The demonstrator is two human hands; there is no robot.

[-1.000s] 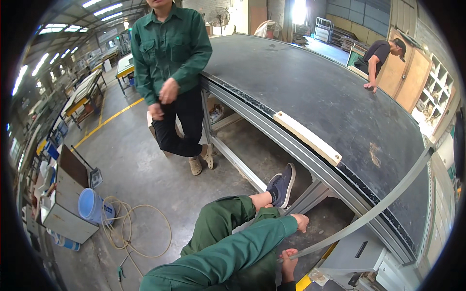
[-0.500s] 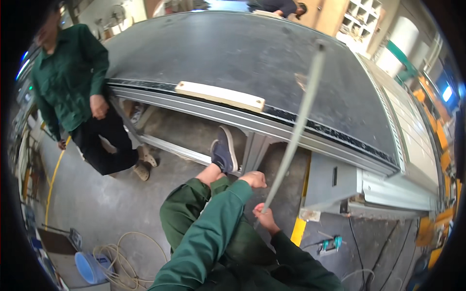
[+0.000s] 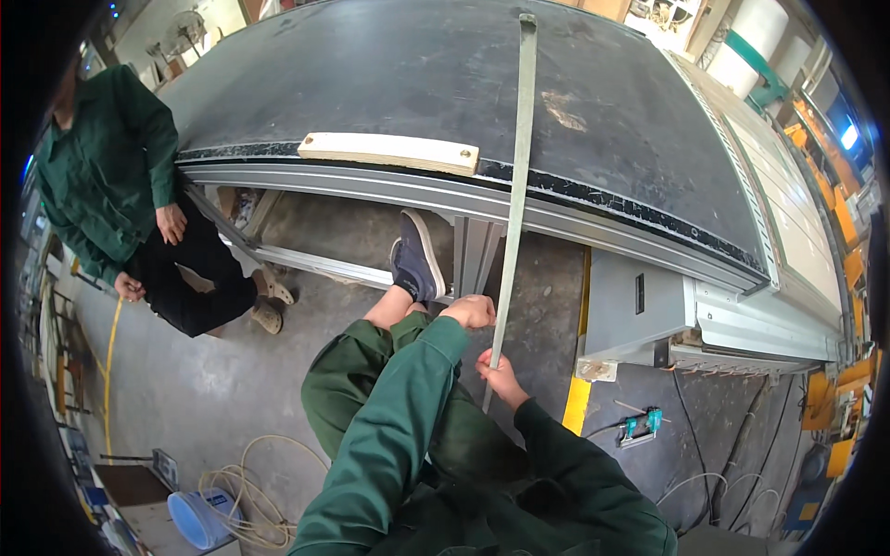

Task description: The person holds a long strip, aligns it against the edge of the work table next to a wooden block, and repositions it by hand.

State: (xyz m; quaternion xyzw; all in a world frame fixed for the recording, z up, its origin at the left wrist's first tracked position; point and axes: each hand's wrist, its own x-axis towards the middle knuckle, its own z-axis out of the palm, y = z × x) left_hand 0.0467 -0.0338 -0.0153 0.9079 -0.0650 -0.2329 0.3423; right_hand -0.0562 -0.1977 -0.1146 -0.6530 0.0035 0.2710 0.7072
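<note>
A long, thin, pale grey-green strip stands slanted in front of me, a dark spot at its far tip. My right hand is closed around its lower part, and the tail end sticks out below the fingers. Just above and to the left, my left hand makes a fist beside the strip. Whether that fist holds anything is hidden. From this view the strip crosses the front edge of a large dark-topped table. A pale wooden board with a hole near each end lies along that edge.
At the left stands a person in a green shirt. My shoe is raised at the table's frame. A teal power tool and cables lie on the floor at right; a blue bucket and coiled hose are lower left.
The strip has swung from leaning right to nearly upright, its far tip moving left. Both hands have risen slightly in view. The person at left has brought the hands forward.
</note>
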